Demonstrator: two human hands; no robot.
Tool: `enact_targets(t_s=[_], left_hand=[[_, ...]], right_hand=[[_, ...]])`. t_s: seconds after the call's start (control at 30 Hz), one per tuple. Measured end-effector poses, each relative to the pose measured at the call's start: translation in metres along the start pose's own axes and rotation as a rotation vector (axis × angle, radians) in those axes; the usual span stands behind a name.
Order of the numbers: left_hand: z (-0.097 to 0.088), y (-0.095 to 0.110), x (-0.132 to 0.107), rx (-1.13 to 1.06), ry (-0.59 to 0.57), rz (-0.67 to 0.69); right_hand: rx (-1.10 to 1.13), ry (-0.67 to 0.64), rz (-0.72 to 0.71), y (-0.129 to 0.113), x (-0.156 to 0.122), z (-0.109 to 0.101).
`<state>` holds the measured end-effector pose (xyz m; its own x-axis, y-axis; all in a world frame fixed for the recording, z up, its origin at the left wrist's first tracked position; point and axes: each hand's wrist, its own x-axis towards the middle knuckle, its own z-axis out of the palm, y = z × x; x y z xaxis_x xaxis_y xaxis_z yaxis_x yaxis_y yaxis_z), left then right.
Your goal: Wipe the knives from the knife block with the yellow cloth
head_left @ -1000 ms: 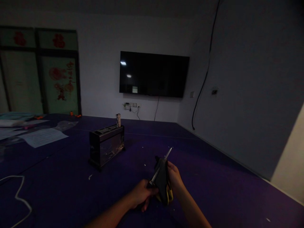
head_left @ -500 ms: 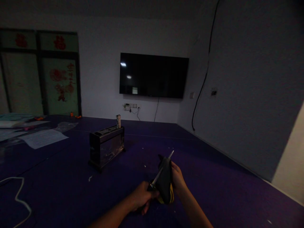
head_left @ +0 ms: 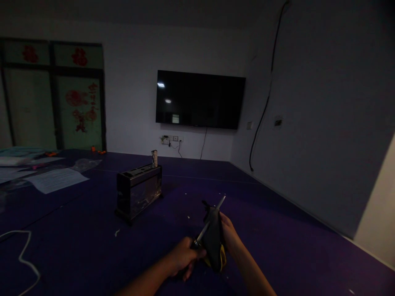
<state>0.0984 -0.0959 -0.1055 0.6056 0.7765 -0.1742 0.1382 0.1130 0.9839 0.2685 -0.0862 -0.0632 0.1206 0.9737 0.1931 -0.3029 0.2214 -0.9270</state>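
Head view: dim.
Left hand (head_left: 185,259): clamped on knife (head_left: 210,222) handle.
Right hand (head_left: 228,236): gripping cloth (head_left: 214,242) around blade.
Risk: blade may slip, cutting fingers.

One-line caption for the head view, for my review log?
Left hand grips a slim silver blade while right hand wraps a dark cloth around it, above a purple table.

A thin knife (head_left: 210,220) slants upward against a dark cloth (head_left: 214,242).
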Motion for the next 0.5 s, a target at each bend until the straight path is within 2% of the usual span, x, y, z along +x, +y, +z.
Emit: enact_targets(t_s=[0.23, 0.5], left_hand=[[0.0, -0.001, 0.001, -0.035, 0.039, -0.011], [-0.002, -0.001, 0.002, -0.025, 0.013, 0.008]], right_hand=[[-0.006, -0.105, 0.058, 0.007, -0.003, 0.004], [-0.006, -0.15, 0.097, 0.012, -0.006, 0.011]])
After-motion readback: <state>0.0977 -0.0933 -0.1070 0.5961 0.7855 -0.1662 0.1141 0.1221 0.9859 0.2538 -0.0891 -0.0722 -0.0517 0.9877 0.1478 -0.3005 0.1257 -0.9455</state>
